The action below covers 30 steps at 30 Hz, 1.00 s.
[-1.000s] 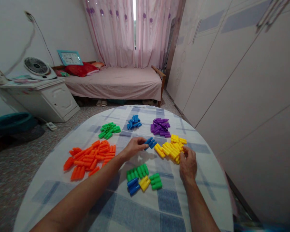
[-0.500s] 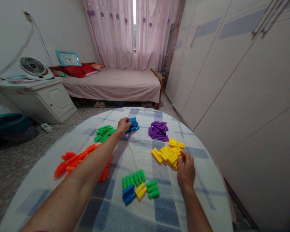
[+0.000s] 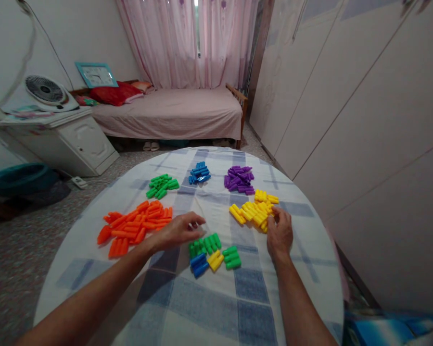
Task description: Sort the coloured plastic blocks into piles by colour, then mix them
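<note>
My left hand (image 3: 182, 228) hovers just above the near group of green pegs (image 3: 212, 243), fingers curved and thumb apart, with nothing visible between them. Beside that group lie blue pegs (image 3: 199, 265), a yellow pair (image 3: 215, 260) and another green set (image 3: 232, 258). At the right edge of the yellow peg pile (image 3: 254, 212), my right hand (image 3: 280, 233) rests with its fingertips against the pieces, thumb and forefinger apart. Whether it grips a piece is partly hidden.
Around the round, checked-cloth table (image 3: 209, 312) lie an orange pile (image 3: 133, 226), a green pile (image 3: 161, 186), a blue pile (image 3: 199, 173) and a purple pile (image 3: 239, 179). A bed (image 3: 173, 115) stands behind, wardrobes (image 3: 364, 120) on the right.
My left hand has drawn back from the far blue pile toward the near green pegs, uncovering the orange pile. My right hand stays at the yellow pile. The view has tilted down.
</note>
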Available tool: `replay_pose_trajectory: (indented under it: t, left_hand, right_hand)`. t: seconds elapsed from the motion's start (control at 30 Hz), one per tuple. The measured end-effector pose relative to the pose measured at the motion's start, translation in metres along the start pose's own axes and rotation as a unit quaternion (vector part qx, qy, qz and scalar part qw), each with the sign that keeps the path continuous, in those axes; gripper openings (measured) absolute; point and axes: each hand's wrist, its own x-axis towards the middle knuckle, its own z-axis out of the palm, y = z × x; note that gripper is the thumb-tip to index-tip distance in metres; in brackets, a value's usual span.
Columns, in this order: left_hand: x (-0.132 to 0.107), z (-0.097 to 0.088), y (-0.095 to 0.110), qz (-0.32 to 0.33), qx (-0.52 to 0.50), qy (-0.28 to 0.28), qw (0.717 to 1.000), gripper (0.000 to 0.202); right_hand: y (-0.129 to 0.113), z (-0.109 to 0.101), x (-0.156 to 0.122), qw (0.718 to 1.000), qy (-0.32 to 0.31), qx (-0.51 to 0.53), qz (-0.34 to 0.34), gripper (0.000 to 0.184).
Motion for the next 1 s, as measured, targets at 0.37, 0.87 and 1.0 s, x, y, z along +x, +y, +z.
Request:
replay_pose_trajectory:
  t: [0.37,0.87,1.0]
  left_hand:
    - [-0.064,0.046,0.027,0.014,0.156,-0.006,0.988,0.030]
    - [-0.002,-0.017,0.012,-0.053,-0.141,0.181,0.972,0.034]
    - [0.056,-0.035,-0.014,-0.077,-0.199,0.258,0.942,0.035]
  right_hand:
    - [0.000,-0.001,0.001,1.000,-0.005,-0.009,0.002,0.040]
    - [0.003,-0.002,0.000,1.000,-0.021,-0.004,0.001,0.041]
    - [0.003,-0.003,0.000,1.000,-0.023,0.002,-0.005,0.041]
